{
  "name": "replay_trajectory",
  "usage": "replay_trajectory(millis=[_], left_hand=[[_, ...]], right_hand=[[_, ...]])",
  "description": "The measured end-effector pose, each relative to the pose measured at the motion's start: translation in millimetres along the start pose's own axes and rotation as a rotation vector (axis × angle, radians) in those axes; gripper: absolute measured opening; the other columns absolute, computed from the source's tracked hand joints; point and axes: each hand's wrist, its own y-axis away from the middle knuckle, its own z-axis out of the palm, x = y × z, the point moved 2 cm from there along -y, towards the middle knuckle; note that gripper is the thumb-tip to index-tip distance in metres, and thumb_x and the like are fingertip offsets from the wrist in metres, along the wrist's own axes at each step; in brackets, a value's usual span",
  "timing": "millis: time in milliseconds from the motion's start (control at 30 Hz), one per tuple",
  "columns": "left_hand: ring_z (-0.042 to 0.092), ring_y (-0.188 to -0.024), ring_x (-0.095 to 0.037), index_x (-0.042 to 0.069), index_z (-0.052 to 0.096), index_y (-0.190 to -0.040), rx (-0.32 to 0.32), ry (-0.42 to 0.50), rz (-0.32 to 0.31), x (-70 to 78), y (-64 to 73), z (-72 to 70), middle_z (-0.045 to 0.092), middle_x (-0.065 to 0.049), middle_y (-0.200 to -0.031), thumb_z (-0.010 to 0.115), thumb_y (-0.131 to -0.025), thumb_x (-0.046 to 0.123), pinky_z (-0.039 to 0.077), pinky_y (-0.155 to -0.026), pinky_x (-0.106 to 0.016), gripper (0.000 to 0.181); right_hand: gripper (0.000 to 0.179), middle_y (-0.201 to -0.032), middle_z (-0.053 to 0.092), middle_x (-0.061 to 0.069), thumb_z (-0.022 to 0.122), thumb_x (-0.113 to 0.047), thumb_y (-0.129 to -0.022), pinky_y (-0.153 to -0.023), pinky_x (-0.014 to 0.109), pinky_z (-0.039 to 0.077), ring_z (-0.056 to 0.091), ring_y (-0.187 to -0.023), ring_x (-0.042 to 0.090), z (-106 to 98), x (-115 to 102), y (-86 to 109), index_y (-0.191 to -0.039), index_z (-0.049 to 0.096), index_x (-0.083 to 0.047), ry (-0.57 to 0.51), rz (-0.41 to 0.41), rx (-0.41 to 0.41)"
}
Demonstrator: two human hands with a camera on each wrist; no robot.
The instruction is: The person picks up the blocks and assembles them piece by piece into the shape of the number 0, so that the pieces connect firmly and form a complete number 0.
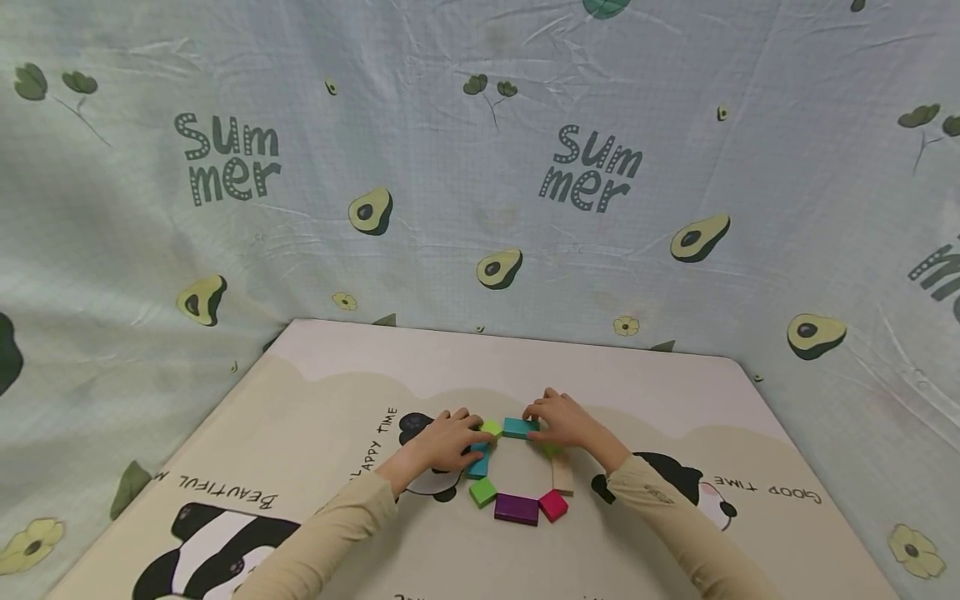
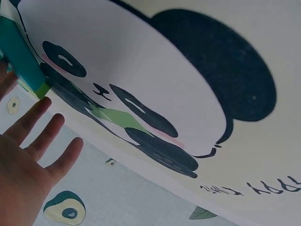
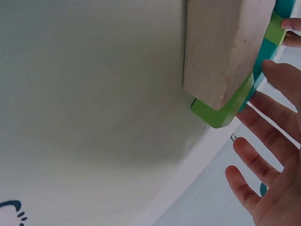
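Wooden blocks form a closed ring on the table. At its far left corner my left hand pinches a small green block between thumb and index finger; the other fingers are spread. A teal block on the ring's left side lies partly under this hand. My right hand has its thumb on the near side and a finger on the far side of the teal block at the back. Beside it, another green block touches the end of a plain wooden block.
The ring's near side holds a green block, a purple block and a red block. The table has a panda-printed cover. A patterned cloth hangs behind and around it.
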Motion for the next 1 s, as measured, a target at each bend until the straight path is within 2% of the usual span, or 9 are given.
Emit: replay_trajectory(millis=[100,333,867,1000], left_hand=[[0.049,-0.096,-0.020,0.029,0.056,-0.119,-0.001,0.013,-0.001,0.0,-0.3,0.7,0.055,-0.004,-0.118,0.051,-0.088,0.036,0.041,-0.071,-0.035,0.031],[0.049,-0.103,-0.022,0.030,0.055,-0.120,-0.020,0.027,-0.014,-1.4,-2.2,3.5,0.053,-0.005,-0.123,0.051,-0.088,0.036,0.042,-0.074,-0.038,0.032],[0.049,-0.107,-0.024,0.030,0.053,-0.122,-0.027,0.042,-0.014,-1.8,-2.5,3.5,0.051,-0.008,-0.126,0.051,-0.089,0.036,0.043,-0.078,-0.041,0.034],[0.049,-0.109,-0.025,0.029,0.051,-0.125,-0.007,0.051,-0.007,-1.2,-1.7,2.1,0.050,-0.010,-0.127,0.052,-0.088,0.035,0.043,-0.080,-0.042,0.037]], right_hand=[[0.024,-0.080,0.063,0.001,0.068,-0.028,-0.076,-0.063,0.032,0.035,0.044,-0.076,0.017,-2.8,-5.7,-1.2,-0.094,0.067,-0.011,0.018,0.024,-0.019],[0.023,-0.082,0.064,-0.005,0.068,-0.031,-0.077,-0.064,0.028,0.036,0.044,-0.078,0.013,-5.7,-9.9,-2.1,-0.095,0.067,-0.018,0.114,0.056,-0.061],[0.026,-0.083,0.064,-0.004,0.068,-0.033,-0.076,-0.066,0.030,0.037,0.045,-0.079,0.014,-8.2,-9.1,0.1,-0.097,0.066,-0.016,0.093,0.067,-0.062],[0.029,-0.086,0.064,-0.001,0.066,-0.033,-0.078,-0.067,0.032,0.038,0.046,-0.080,0.015,-9.9,-8.0,5.2,-0.100,0.066,-0.014,0.076,0.077,-0.045]])
